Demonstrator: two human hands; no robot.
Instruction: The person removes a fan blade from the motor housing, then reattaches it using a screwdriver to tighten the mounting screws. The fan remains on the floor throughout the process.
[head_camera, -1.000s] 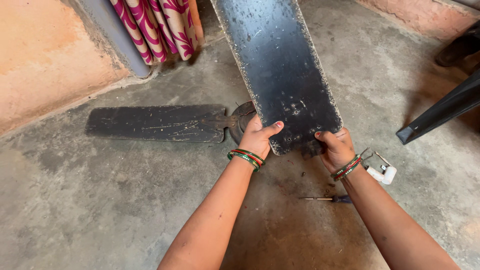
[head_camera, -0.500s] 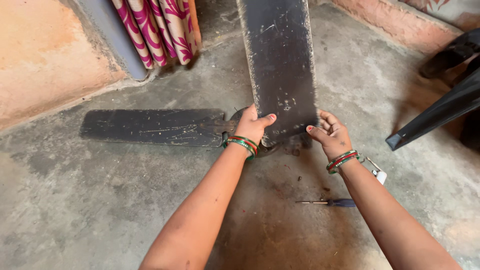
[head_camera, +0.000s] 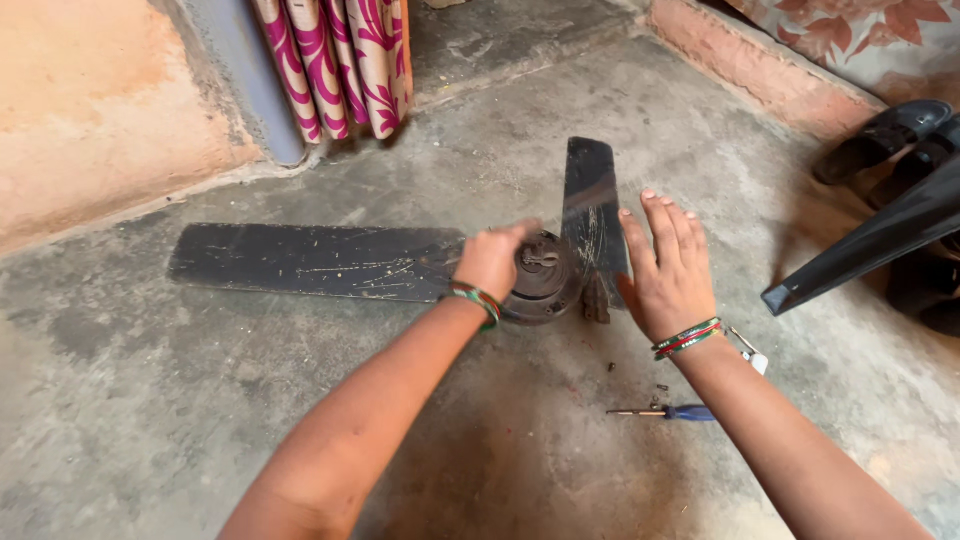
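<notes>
From the head camera, a ceiling fan is lying on the concrete floor (head_camera: 180, 420). Its round motor hub (head_camera: 545, 275) is sitting in the middle, with one long blade (head_camera: 310, 262) stretching out to the left and a second blade (head_camera: 592, 205) pointing away toward the far wall. The left hand (head_camera: 492, 260) is curling shut on the hub's left edge, gripping it. The right hand (head_camera: 668, 268) is hovering just right of the hub with fingers spread apart, holding nothing.

Judging by how things are lying, both blades seem to be resting flat with the hub, and a blue-handled screwdriver (head_camera: 665, 412) and a few small dark bits beside it are waiting untouched on the floor near the right forearm; whether the blades are fastened cannot be told.

Compared with half a second ago, the far blade is no longer being held up in both hands: it is now lying low, and the hub is showing uncovered.
</notes>
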